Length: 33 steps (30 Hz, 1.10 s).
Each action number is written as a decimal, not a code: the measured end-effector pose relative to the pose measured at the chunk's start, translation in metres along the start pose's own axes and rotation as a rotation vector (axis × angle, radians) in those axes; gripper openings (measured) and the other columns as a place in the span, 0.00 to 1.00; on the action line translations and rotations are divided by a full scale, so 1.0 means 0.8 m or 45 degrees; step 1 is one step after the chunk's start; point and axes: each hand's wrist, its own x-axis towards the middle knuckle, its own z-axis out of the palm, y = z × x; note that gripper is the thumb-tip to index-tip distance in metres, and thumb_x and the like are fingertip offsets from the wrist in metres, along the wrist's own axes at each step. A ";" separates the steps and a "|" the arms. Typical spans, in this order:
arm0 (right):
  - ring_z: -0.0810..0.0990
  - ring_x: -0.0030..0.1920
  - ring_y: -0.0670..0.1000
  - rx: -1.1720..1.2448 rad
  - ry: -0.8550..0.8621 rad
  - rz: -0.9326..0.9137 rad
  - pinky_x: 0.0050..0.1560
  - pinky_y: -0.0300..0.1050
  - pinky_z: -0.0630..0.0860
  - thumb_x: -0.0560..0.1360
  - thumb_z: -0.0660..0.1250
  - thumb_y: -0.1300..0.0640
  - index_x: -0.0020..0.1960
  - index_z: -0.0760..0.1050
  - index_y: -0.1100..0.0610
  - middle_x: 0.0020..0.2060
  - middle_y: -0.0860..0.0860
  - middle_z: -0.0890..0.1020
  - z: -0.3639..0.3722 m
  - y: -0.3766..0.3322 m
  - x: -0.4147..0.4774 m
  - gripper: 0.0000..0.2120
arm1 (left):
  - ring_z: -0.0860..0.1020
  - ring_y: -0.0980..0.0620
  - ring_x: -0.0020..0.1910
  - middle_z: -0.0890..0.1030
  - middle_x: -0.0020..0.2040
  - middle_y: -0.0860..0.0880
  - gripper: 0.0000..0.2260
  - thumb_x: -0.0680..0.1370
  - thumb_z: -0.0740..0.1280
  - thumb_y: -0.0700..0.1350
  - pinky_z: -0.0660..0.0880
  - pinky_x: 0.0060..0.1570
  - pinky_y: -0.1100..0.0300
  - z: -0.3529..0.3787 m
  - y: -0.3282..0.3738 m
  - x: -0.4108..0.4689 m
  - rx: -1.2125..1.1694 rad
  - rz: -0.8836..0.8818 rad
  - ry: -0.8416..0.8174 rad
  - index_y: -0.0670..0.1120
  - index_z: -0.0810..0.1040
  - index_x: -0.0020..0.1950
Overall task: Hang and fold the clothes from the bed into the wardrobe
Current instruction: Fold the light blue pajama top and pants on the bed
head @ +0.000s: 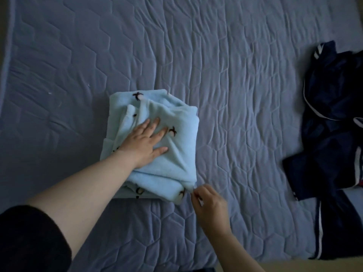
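Fleece garment [176, 160] lies folded on the bed [235, 75], toward its near edge. Left hand [143, 142] presses it flat, fingers straight, likely to keep the folds from springing open. Right hand [208, 205] bunches its fingers at the garment's corner, grip unclear. Navy clothes [332, 134] wait at the bed's right side.

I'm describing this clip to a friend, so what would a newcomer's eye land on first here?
The light blue folded fleece with small dark prints stands out in the middle of the greyish quilted bed cover, with the left hand pressed flat on top and the right hand pinching its near right corner. Next comes the heap of dark navy clothes with white stripes at the bed's right edge.
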 end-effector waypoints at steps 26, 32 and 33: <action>0.84 0.50 0.48 1.147 -0.320 0.929 0.49 0.49 0.82 0.64 0.81 0.51 0.60 0.77 0.52 0.51 0.48 0.85 0.047 -0.018 0.108 0.27 | 0.77 0.49 0.57 0.78 0.59 0.49 0.50 0.48 0.82 0.63 0.74 0.59 0.53 0.042 -0.056 -0.042 -1.531 -0.869 0.180 0.47 0.70 0.66; 0.84 0.43 0.41 1.036 -0.274 0.825 0.35 0.33 0.78 0.64 0.80 0.50 0.51 0.78 0.44 0.44 0.40 0.85 -0.008 -0.047 0.096 0.18 | 0.79 0.51 0.53 0.80 0.55 0.52 0.47 0.49 0.81 0.64 0.76 0.55 0.53 0.021 -0.034 -0.092 -1.613 -0.777 0.350 0.48 0.72 0.63; 0.84 0.43 0.41 1.027 -0.273 0.802 0.35 0.33 0.78 0.64 0.80 0.49 0.50 0.78 0.43 0.44 0.40 0.85 -0.022 -0.057 0.096 0.18 | 0.79 0.53 0.51 0.81 0.53 0.53 0.46 0.48 0.81 0.64 0.76 0.51 0.57 0.012 -0.031 -0.102 -1.647 -0.759 0.383 0.49 0.73 0.62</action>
